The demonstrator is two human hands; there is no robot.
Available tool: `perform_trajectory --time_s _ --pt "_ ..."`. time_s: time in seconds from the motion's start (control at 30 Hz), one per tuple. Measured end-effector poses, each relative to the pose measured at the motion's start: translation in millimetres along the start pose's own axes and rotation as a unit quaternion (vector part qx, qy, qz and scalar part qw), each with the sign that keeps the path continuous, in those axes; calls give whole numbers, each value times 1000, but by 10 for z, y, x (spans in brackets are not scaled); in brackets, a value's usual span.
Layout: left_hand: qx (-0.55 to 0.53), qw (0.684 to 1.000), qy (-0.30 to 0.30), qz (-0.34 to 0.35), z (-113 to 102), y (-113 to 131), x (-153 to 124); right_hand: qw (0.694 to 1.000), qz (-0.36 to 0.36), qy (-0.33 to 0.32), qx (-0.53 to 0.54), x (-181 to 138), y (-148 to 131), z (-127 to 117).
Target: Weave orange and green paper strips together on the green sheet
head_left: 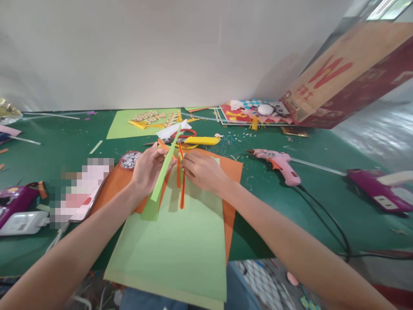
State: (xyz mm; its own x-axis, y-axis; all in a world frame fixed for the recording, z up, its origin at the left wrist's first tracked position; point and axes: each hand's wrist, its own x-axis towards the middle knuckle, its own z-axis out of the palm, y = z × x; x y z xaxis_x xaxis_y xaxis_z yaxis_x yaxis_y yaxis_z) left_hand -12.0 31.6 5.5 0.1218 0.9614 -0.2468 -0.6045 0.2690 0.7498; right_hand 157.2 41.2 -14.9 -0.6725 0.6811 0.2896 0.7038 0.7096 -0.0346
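Observation:
My left hand (pixel 147 167) pinches paper strips above the work surface. A long light-green paper strip (pixel 165 170) slants down toward me from its fingers. Close beside it, my right hand (pixel 203 168) has its fingers closed at the same bunch, where narrow orange paper strips (pixel 182 189) hang down. Which strip each hand grips is partly hidden by the fingers. Beneath both hands lie light-green paper sheets (pixel 180 254), on top of orange paper (pixel 237 172). Just beyond the fingertips are red-handled scissors (pixel 189 132) and a yellow cutter knife (pixel 202 141).
On the right lies a pink glue gun (pixel 279 163) with a black cord, near a purple power strip (pixel 376 189). A phone (pixel 88 189) and a round dish of beads (pixel 130 159) sit left. Behind are a paper bag (pixel 345 82) and decorated cards (pixel 258 113).

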Motion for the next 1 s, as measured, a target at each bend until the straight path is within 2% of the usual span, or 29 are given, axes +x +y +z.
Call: perform_trajectory --time_s 0.17,0.37,0.57,0.67,0.73,0.8,0.87,0.9,0.93,1.0 --pt "-13 1000 -3 -8 -16 -15 15 1000 -27 11 2 -2 -9 37" --pt "-9 1000 -16 7 -80 6 41 997 -70 -19 -7 -5 -30 30" --pt "-12 999 30 30 -80 67 48 998 -35 -49 -3 2 -60 0" --pt "-10 999 26 42 -60 82 31 998 -31 -62 9 -2 -57 8" --pt "1 999 13 48 -47 71 20 998 -18 -37 38 -8 -34 2" --pt "29 998 8 60 -39 41 8 994 23 32 100 -14 12 -30" --pt "92 992 -7 81 -37 -2 -13 967 104 116 199 -17 81 -86" --pt "142 985 -22 91 -35 -23 -30 941 158 147 259 -18 119 -117" --pt "205 972 -45 105 -32 -42 -53 909 214 149 326 -18 157 -148" --pt "357 923 -86 116 -15 -66 -112 844 279 100 447 -18 217 -198"
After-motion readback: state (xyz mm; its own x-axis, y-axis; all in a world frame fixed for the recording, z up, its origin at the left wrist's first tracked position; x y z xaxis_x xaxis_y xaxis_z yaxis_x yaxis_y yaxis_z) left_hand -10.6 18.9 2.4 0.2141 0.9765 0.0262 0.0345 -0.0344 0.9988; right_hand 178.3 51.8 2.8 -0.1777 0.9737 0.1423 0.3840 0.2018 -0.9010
